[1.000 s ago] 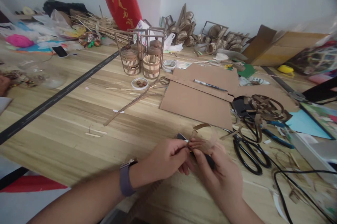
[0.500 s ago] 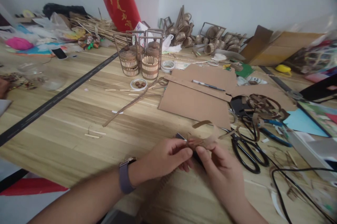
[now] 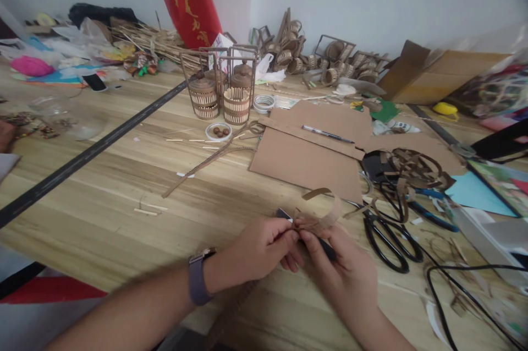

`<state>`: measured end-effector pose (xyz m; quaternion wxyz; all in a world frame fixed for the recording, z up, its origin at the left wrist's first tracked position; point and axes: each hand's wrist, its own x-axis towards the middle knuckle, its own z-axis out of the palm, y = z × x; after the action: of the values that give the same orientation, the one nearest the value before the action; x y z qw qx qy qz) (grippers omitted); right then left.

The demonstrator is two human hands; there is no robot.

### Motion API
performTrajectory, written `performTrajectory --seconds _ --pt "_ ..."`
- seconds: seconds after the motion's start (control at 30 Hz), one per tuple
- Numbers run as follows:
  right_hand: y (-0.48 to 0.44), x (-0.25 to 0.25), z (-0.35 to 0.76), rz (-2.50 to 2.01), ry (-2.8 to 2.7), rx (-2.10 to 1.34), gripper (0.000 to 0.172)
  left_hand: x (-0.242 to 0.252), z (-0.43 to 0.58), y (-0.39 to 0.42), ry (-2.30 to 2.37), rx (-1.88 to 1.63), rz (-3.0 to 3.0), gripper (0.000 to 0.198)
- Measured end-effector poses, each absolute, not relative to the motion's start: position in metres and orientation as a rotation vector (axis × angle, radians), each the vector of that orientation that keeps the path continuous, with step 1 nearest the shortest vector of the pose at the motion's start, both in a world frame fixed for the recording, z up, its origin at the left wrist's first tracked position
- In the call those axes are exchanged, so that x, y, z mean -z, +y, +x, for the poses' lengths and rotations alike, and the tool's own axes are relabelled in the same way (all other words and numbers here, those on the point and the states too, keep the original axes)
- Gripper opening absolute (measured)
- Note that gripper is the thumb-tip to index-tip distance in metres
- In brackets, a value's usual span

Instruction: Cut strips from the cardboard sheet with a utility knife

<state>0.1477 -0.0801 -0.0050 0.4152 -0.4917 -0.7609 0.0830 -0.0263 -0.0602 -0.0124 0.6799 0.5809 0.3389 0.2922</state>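
Seen from my remote station, a wooden table spreads beneath both hands. Beyond them lies a cardboard sheet; farther off, a red bag leans at the wall, with an open cardboard box far right of the right hand. Miniature slatted baskets stand ahead of the left hand. Closest to obstructing the right hand are black-handled scissors, just beside it, and a black cord farther right. My left hand pinches a curled brown strip between thumb and forefinger; my right hand pinches it too, the free curl rising above its fingertips. A dark slim object, unidentifiable, shows under the right fingers. Compared with half a second ago, the right thumb sits nearer the left, and more of that object shows.
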Motion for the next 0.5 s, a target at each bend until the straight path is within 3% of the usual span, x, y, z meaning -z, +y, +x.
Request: performTrajectory --seconds 0.27,0.37,0.5 --pt "-0.0743 0.0020 0.1469 -1.294 -1.455 -0.755 0.036 0.0076 -0.0281 -0.0590 0.707 -0.621 1.350 0.035" --pt "-0.0762 -0.0002 0.1466 -1.289 -1.506 -0.671 0.031 0.0075 -0.0284 -0.0581 0.720 -0.622 1.307 0.038" --pt "-0.0822 -0.0021 0.1453 -1.270 -1.748 -0.348 0.023 0.0098 -0.0284 -0.0571 0.744 -0.665 1.301 0.055"
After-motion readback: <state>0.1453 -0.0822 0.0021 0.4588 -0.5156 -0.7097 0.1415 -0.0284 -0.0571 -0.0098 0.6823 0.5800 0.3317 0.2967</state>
